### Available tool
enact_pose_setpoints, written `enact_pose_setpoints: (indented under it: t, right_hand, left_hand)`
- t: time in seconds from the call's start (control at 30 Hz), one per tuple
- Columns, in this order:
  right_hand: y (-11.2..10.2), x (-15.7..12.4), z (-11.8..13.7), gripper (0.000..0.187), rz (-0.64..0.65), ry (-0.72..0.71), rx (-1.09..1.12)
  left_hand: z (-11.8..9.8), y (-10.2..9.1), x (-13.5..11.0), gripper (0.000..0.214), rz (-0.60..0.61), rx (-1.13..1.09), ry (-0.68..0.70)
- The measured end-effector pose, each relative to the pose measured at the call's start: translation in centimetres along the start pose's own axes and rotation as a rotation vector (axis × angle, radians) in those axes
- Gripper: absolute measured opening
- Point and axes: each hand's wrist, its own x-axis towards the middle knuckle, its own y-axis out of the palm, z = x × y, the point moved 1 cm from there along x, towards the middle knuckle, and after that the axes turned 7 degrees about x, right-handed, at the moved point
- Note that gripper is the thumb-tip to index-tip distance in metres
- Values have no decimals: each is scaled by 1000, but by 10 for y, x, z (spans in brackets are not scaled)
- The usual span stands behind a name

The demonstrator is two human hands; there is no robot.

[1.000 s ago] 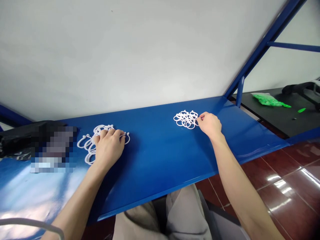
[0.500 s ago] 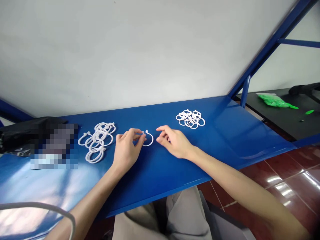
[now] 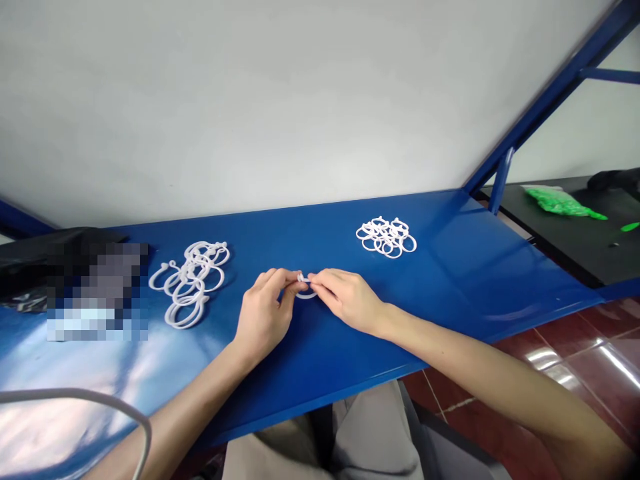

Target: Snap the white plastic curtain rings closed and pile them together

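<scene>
The left hand (image 3: 263, 315) and right hand (image 3: 350, 303) meet fingertip to fingertip, both pinching one white ring (image 3: 306, 292) just above the glossy blue desk (image 3: 450, 287). A loose pile (image 3: 190, 281) of rings lies left of the hands, and a tight pile (image 3: 386, 237) lies beyond the right hand. A white wall (image 3: 250, 100) rises behind, with a blue post (image 3: 550, 90), a black table (image 3: 565, 233) and red floor tiles (image 3: 560, 360) off to the right.

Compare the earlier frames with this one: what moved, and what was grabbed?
The left hand left the left pile carrying one white ring to the middle of the blue table; the right hand came over from the right pile and now pinches that ring too. Both piles stayed put.
</scene>
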Motion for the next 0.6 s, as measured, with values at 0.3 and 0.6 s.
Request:
enact_pose_setpoints:
  t: [0.3, 0.6]
  right_hand:
    - [-14, 5, -3, 26, -7, -67, -252]
    - [-112, -10, -70, 16, -147, 376, -328]
  left_hand:
    - [4, -3, 12, 17, 124, 136, 169]
    - [59, -53, 24, 40, 139, 846, -41]
